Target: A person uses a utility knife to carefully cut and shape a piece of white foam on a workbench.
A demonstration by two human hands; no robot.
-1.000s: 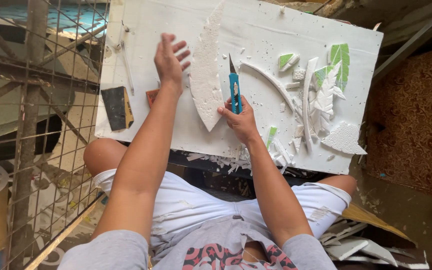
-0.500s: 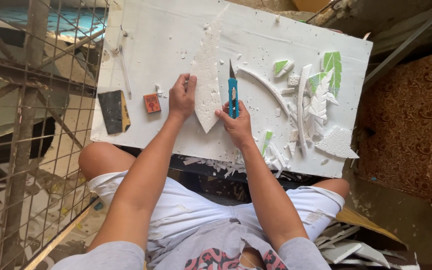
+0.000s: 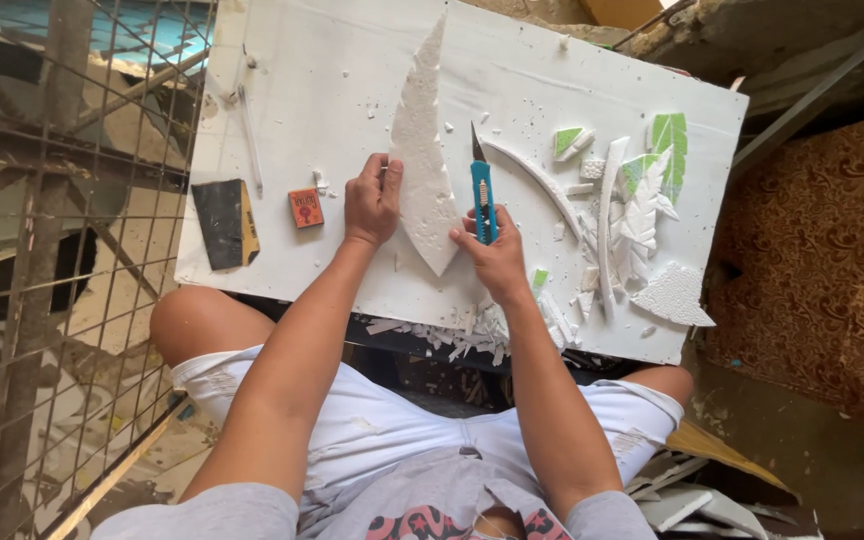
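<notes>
On the white foam board (image 3: 332, 60), a black sanding block (image 3: 222, 224) and small orange box (image 3: 305, 208) lie left. The left hand (image 3: 372, 200) presses the pointed foam leaf (image 3: 422, 170); the right hand (image 3: 497, 255) grips a blue utility knife (image 3: 482, 195), blade beside the leaf's edge. Foam offcuts (image 3: 632, 215) lie right.

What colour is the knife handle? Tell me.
Blue knife, held in the right hand; head view.
</notes>
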